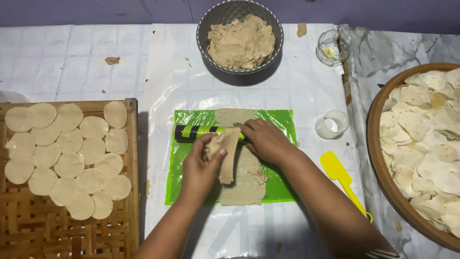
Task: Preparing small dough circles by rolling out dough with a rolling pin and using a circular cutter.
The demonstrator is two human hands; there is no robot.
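A thin, pale-tan dough strip (227, 152) is hanging limp from the pinching left hand (201, 168), its long axis running toward the person, above the rolled dough sheet (244, 184) lying on a green mat (278, 187) on the desk. The right hand (266, 140) is pressing flat on a black-and-green rolling pin (196, 132) lying crosswise. A metal bowl (206, 29) is holding dough scraps, while a bamboo tray (132, 158) and a round basket (376, 144) are carrying cut discs.

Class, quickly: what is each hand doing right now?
Left hand: closed on a dough strip.
Right hand: resting on the rolling pin, grip unclear.
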